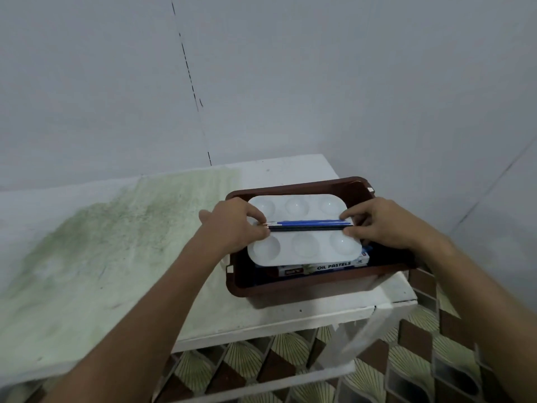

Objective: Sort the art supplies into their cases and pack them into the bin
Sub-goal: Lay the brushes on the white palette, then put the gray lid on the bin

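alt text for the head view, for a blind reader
Left hand and right hand hold two thin paintbrushes across a white six-well plastic palette, atop an oil pastels box in a brown plastic bin.

You have a brown plastic bin (pixel 305 286) on the right end of the white bench (pixel 203 301). Inside it, a white paint palette (pixel 302 251) with six round wells lies flat on top. Two thin paintbrushes (pixel 311 224), one blue and one black, lie side by side across the middle of the palette, between its two rows of wells. Their metal tips point to your left. Under the palette, near the front wall of the bin, a box that says OIL PASTELS (pixel 334 266) peeks out. It lies flat too.
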The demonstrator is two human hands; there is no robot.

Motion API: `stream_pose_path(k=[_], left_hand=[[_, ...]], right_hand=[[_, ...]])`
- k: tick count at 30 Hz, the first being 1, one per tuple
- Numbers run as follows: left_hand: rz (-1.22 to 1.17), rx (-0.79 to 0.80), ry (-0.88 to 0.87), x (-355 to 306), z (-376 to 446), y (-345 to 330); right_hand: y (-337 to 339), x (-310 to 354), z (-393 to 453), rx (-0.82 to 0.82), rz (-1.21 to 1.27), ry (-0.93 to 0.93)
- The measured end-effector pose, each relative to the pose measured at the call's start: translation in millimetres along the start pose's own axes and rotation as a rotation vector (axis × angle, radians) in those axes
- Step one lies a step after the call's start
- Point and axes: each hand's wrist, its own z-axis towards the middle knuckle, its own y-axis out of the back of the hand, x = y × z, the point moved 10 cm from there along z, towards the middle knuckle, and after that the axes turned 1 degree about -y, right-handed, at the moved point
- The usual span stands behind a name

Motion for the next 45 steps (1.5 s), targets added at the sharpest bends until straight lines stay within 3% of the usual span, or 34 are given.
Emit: stream_pose_path(k=[13,27,31,37,45], left_hand=[[0.300,0.063,-0.045,-10,-1,-18],[0.291,0.082,-0.086,-7,2,-18],[0.118,0.079,-0.140,-4,3,-8],[-0.228,-0.016,-0.152,40,-16,59],[-0.280,-0.292,0.128,253,-79,195]], right_hand=[[-5,0,3,0.101,-0.087,0.009],[-5,-4,-1,0.009,-0.176,-0.023],[4,8,-4,-0.082,-0.214,-0.010],[3,117,7,-0.139,-0.023,0.211],[-106,375,71,0.045,0.186,0.567]])
